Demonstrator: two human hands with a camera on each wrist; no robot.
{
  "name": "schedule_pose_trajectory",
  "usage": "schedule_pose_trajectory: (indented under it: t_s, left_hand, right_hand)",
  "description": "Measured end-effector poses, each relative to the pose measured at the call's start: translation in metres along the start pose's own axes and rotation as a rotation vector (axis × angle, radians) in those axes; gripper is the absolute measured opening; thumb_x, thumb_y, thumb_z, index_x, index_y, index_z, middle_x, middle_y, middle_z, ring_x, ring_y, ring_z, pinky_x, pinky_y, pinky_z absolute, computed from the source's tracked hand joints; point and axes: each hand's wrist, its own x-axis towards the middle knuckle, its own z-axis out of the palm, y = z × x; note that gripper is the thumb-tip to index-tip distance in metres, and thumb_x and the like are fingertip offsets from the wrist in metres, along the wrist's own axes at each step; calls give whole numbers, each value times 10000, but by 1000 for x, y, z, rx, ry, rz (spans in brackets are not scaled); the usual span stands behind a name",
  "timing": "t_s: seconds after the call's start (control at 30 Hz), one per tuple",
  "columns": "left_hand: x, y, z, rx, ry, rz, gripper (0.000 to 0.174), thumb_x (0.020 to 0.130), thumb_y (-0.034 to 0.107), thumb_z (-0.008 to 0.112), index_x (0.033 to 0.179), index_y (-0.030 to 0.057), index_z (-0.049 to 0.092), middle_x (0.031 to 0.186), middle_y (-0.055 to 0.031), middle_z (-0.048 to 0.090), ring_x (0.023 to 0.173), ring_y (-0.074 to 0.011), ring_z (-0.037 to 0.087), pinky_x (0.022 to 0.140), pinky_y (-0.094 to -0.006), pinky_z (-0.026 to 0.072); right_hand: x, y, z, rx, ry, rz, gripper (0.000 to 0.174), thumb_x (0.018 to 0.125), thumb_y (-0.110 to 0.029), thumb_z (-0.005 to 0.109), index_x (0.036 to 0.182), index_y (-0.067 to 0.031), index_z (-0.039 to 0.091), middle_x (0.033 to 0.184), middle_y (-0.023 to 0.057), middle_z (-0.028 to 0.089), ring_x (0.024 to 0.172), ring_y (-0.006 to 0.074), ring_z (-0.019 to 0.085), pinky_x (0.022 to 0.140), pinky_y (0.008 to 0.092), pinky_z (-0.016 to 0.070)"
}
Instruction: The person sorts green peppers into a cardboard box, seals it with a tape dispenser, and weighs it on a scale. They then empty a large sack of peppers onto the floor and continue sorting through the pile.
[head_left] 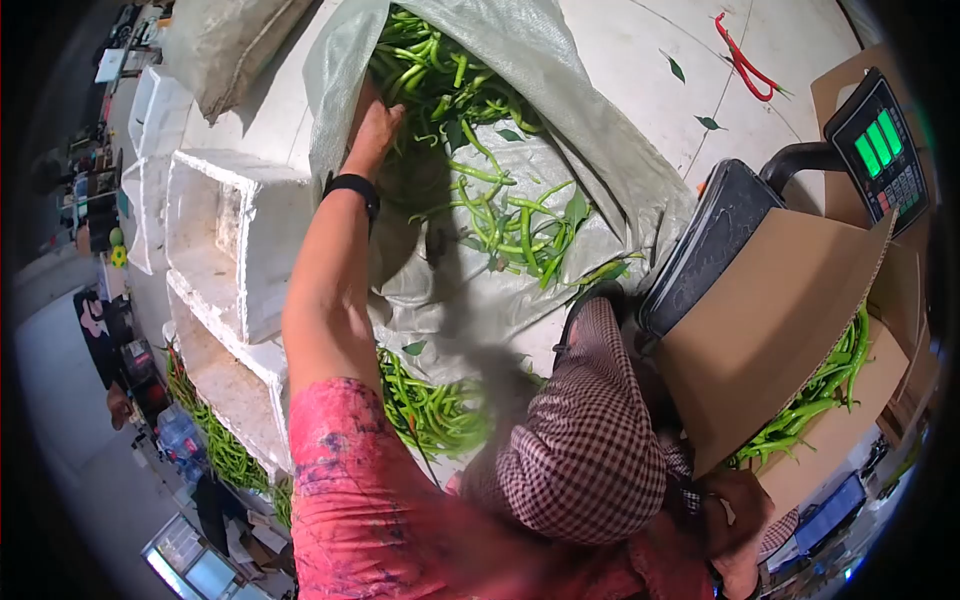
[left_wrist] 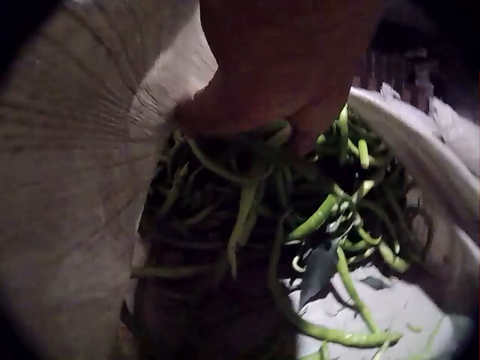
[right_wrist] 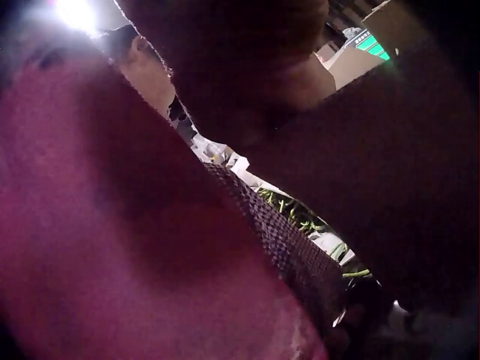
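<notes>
My left hand [head_left: 372, 128] reaches into the mouth of a pale woven sack [head_left: 575, 75], among green chili peppers [head_left: 425, 75]. The sack's side and shadow hide most of its fingers. In the left wrist view this hand [left_wrist: 277, 67] is dark, with long peppers [left_wrist: 244, 214] directly under the fingertips; I cannot tell whether it grips them. Loose peppers [head_left: 525, 225] and leaves lie on the sack's spread cloth. My right hand [head_left: 740, 505] is low at the right, beside a cardboard box [head_left: 770, 330] holding green peppers [head_left: 805, 405]. The right wrist view is mostly dark, and its fingers are hidden.
White foam boxes [head_left: 250, 240] stand at the left. A scale with a lit green display [head_left: 880, 145] is at the right, its dark platform [head_left: 710, 245] by the cardboard box. Red peppers [head_left: 740, 60] lie on the floor. My bent knee in checked cloth [head_left: 590, 450] is in front.
</notes>
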Motion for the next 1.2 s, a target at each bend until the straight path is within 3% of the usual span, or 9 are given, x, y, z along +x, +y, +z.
schedule_pose_trajectory:
  t_s: [0.03,0.17,0.23,0.47,0.57,0.63,0.83,1.1,1.2]
  left_hand:
    - [11,0,2,288,-93,119,579,926,438,585,1296,-7,560,1216,-252,613,1122,-371,585,953,-407,427]
    - [-22,10,-6,-1554,44,-188,567,916,450,591,1321,53,589,1361,-105,557,1274,-217,476,1117,-351,287]
    - [-29,-13,-29,-1542,64,181,538,880,433,630,1279,72,612,1213,-59,635,1112,-189,567,972,-330,413]
    - [34,2,-31,-1095,57,-291,501,879,448,634,1080,-7,694,1007,-80,709,937,-182,649,835,-327,478]
    - [63,8,-20,-938,135,-183,503,874,453,629,1077,-2,697,1034,-67,704,956,-167,636,814,-328,468]
    - [22,25,-21,-1639,107,-324,510,847,430,646,1044,-40,675,1015,-92,698,905,-211,624,813,-355,469]
    - [-56,53,3,-1056,592,-124,601,772,256,759,1199,-108,544,1079,-248,662,1018,-344,637,922,-388,464]
    - [-22,40,-44,-1716,97,-98,607,957,451,536,1328,-29,548,1293,-119,619,1156,-235,578,976,-358,433]
    - [34,41,-19,-1307,304,-440,544,869,416,644,1096,-78,651,1116,-199,674,1008,-272,640,873,-387,486]
  right_hand:
    - [2,1,0,10,-33,9,166,704,46,613,864,11,646,818,168,659,736,310,648,697,376,517]
    - [2,3,0,-3,-45,50,151,694,41,609,839,13,638,800,162,657,714,314,645,686,373,513]
    - [5,5,2,21,-24,134,117,695,27,602,805,13,640,776,156,652,701,310,641,677,371,506]
    - [34,-3,8,76,-101,124,58,718,6,580,745,14,630,741,160,641,693,311,639,654,367,500]
    - [30,0,8,-3,-110,127,61,726,-4,569,744,16,624,743,159,643,692,318,640,643,367,499]
    - [31,3,8,14,-127,142,65,730,-13,573,751,14,628,745,155,642,692,317,641,640,366,499]
    - [36,2,8,83,-138,144,59,731,-12,578,752,14,626,731,152,635,683,322,641,629,371,498]
    - [39,6,9,31,-144,97,59,734,-12,578,759,-2,631,728,151,633,667,322,640,604,368,493]
    - [51,-3,6,0,-180,-23,56,741,-17,582,764,-3,632,727,152,633,667,323,641,606,370,493]
